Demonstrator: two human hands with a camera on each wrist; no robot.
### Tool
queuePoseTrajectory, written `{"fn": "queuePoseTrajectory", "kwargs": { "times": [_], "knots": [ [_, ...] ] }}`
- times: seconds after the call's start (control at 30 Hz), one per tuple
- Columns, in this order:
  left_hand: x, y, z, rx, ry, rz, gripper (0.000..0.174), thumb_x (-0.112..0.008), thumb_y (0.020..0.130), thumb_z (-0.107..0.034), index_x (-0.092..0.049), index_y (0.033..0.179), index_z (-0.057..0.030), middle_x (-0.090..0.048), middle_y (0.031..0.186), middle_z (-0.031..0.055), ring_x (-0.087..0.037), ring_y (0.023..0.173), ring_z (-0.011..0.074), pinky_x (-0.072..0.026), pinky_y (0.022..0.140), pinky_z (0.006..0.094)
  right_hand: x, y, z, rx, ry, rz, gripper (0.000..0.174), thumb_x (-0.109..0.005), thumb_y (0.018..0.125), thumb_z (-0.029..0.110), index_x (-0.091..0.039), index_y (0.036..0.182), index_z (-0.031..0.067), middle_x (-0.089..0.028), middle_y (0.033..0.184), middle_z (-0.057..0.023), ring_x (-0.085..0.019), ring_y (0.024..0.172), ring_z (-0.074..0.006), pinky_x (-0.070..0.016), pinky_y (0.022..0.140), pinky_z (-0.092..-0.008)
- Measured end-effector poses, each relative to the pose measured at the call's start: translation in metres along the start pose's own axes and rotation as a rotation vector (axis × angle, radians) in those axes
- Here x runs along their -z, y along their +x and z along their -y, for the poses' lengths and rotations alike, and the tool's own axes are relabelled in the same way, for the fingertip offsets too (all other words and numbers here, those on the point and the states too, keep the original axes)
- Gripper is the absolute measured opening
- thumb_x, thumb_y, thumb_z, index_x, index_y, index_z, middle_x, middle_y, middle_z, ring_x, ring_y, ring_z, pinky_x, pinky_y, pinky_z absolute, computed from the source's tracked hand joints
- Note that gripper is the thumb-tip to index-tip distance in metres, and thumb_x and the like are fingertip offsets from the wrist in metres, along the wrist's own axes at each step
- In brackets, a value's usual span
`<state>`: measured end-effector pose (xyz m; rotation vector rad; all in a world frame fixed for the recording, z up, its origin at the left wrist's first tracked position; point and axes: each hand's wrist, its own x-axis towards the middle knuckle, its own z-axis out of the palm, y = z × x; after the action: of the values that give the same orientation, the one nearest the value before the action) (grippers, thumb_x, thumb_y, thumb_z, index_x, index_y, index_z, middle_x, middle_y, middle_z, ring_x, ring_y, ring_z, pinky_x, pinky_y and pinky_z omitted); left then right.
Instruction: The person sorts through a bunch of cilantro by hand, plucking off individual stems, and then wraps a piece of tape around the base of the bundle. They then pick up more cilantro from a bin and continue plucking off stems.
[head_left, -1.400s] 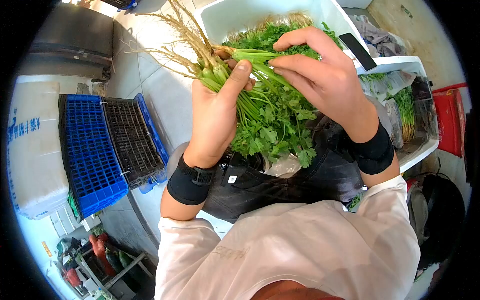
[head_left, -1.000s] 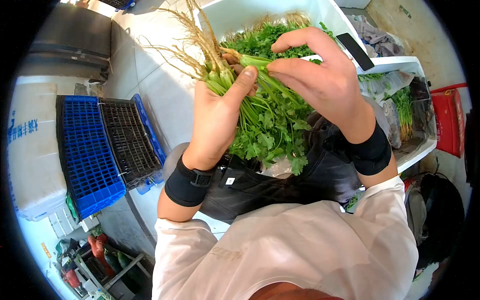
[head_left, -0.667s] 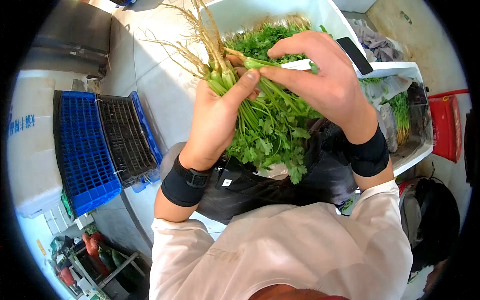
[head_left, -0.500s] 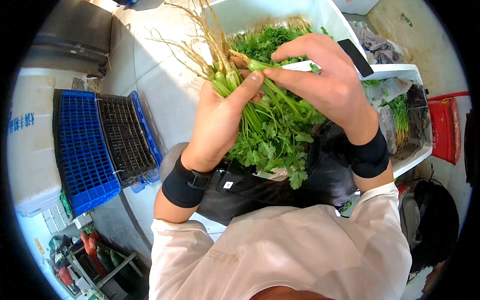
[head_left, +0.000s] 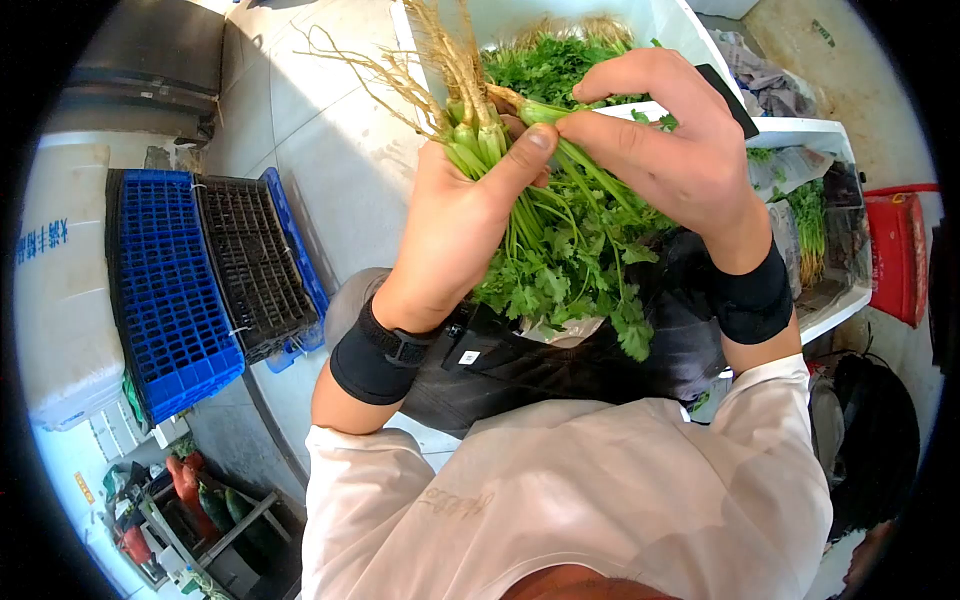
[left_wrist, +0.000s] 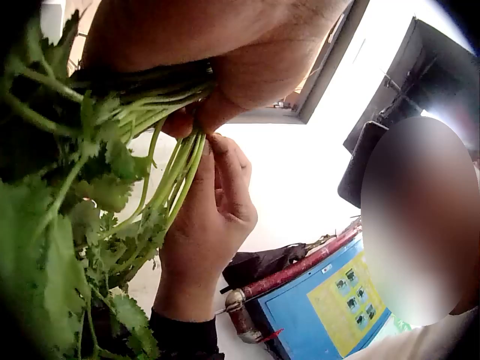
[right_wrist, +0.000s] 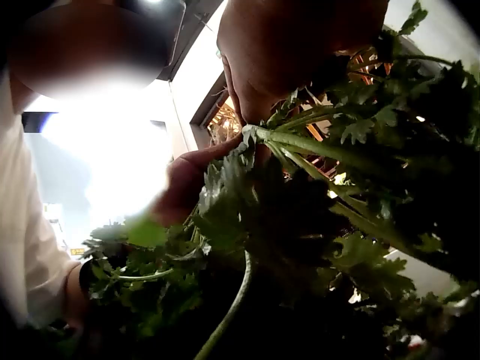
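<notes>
My left hand [head_left: 455,215] grips a bunch of leafy green herbs [head_left: 560,270] around the stem bases, with long pale roots [head_left: 460,70] pointing up and away. Thumb and fingertips of my right hand [head_left: 685,150] pinch a stalk at the bunch's right side, close to the left thumb. In the left wrist view the right hand [left_wrist: 206,225] meets thin stems [left_wrist: 176,172] below the left hand [left_wrist: 225,52]. Dark leaves fill much of the right wrist view, where the right hand [right_wrist: 292,52] is at a stem [right_wrist: 292,141].
A white foam box [head_left: 690,35] with more rooted herbs [head_left: 560,65] stands beyond the hands. A dark phone [head_left: 728,100] lies on its edge. Another foam box [head_left: 850,240] is at the right, beside a red bag [head_left: 895,255]. Blue crates [head_left: 175,290] stand at the left.
Both hands and the bunch have shifted slightly right in the head view. Since the earliest frame, the right fingertips have moved in against the stalk near the left thumb.
</notes>
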<state>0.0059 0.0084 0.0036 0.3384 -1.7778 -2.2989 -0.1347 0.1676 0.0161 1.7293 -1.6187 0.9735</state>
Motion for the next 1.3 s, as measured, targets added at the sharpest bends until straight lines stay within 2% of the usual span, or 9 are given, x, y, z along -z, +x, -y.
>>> {"fn": "queuePoseTrajectory", "kwargs": {
  "times": [0.13,0.37,0.53,0.63,0.7,0.77,0.83,0.93,1.3],
  "knots": [
    [0.000,-0.001,0.001,0.001,0.059,0.019,0.020,-0.067,0.100,-0.013,-0.059,0.115,-0.0022,-0.063,0.099,0.0022,-0.060,0.084,0.0115,-0.0508,0.081,0.0289,-0.001,-0.001,0.006,-0.093,0.111,0.045,0.025,-0.078,0.076,-0.004,-0.070,0.098,0.0018,-0.065,0.100,-0.0120,-0.066,0.085,-0.0280,-0.0537,0.072,-0.0349],
    [-0.003,0.001,-0.001,-0.024,0.053,0.032,0.022,-0.066,0.099,-0.011,-0.058,0.117,-0.0013,-0.062,0.098,0.0022,-0.059,0.084,0.0118,-0.0508,0.079,0.0291,-0.005,0.004,0.009,-0.139,0.085,0.093,0.023,-0.074,0.081,-0.004,-0.067,0.102,0.0012,-0.062,0.105,-0.0133,-0.064,0.084,-0.0286,-0.0528,0.073,-0.0345],
    [-0.011,-0.002,0.013,-0.083,0.166,-0.004,0.017,-0.069,0.097,-0.011,-0.061,0.108,-0.0020,-0.063,0.089,0.0009,-0.058,0.080,0.0081,-0.0478,0.070,0.0261,0.001,0.006,0.006,-0.286,0.128,-0.102,0.008,-0.065,0.092,0.000,-0.066,0.100,-0.0015,-0.064,0.093,-0.0144,-0.061,0.080,-0.0261,-0.0497,0.070,-0.0339],
    [-0.003,0.005,0.008,-0.051,0.069,-0.043,0.019,-0.070,0.097,-0.011,-0.059,0.110,-0.0031,-0.063,0.091,0.0017,-0.058,0.081,0.0084,-0.0486,0.071,0.0269,0.012,0.003,0.009,-0.431,0.161,-0.064,0.008,-0.065,0.090,-0.002,-0.066,0.098,-0.0016,-0.063,0.091,-0.0147,-0.061,0.075,-0.0252,-0.0493,0.067,-0.0337],
    [0.006,0.011,0.006,-0.074,-0.066,-0.141,0.018,-0.070,0.097,-0.012,-0.059,0.109,-0.0035,-0.063,0.092,0.0016,-0.057,0.079,0.0094,-0.0483,0.072,0.0267,0.013,0.002,0.008,-0.397,0.193,-0.138,0.008,-0.065,0.089,-0.004,-0.067,0.096,-0.0023,-0.064,0.085,-0.0143,-0.062,0.071,-0.0242,-0.0489,0.065,-0.0328],
    [0.011,0.013,0.003,-0.076,-0.102,-0.195,0.017,-0.070,0.097,-0.012,-0.060,0.107,-0.0037,-0.063,0.093,0.0013,-0.057,0.079,0.0099,-0.0476,0.073,0.0263,0.014,-0.004,0.001,-0.334,0.157,0.002,0.012,-0.069,0.089,0.000,-0.067,0.101,-0.0014,-0.063,0.089,-0.0116,-0.063,0.082,-0.0273,-0.0511,0.071,-0.0320],
    [0.015,0.016,0.001,-0.131,-0.097,-0.247,0.017,-0.071,0.097,-0.013,-0.061,0.106,-0.0040,-0.063,0.093,0.0006,-0.057,0.081,0.0097,-0.0469,0.074,0.0260,0.015,-0.002,0.003,-0.359,0.160,0.014,0.011,-0.070,0.084,0.004,-0.069,0.095,0.0020,-0.066,0.087,-0.0114,-0.065,0.081,-0.0289,-0.0525,0.068,-0.0360],
    [0.018,0.018,-0.001,-0.169,-0.078,-0.283,0.018,-0.071,0.097,-0.014,-0.062,0.108,-0.0039,-0.063,0.094,0.0000,-0.056,0.081,0.0100,-0.0467,0.075,0.0263,0.017,-0.010,0.001,-0.390,0.184,0.236,0.012,-0.068,0.080,0.003,-0.070,0.092,0.0014,-0.063,0.088,-0.0093,-0.063,0.079,-0.0285,-0.0532,0.071,-0.0364],
    [0.015,0.019,0.001,-0.211,-0.085,-0.331,0.016,-0.070,0.098,-0.014,-0.065,0.108,-0.0028,-0.066,0.096,0.0009,-0.057,0.081,0.0095,-0.0472,0.072,0.0265,0.004,-0.011,0.006,-0.454,0.139,0.243,0.018,-0.074,0.083,0.012,-0.071,0.098,0.0042,-0.064,0.098,-0.0087,-0.066,0.089,-0.0304,-0.0538,0.080,-0.0388]
  ]
}}
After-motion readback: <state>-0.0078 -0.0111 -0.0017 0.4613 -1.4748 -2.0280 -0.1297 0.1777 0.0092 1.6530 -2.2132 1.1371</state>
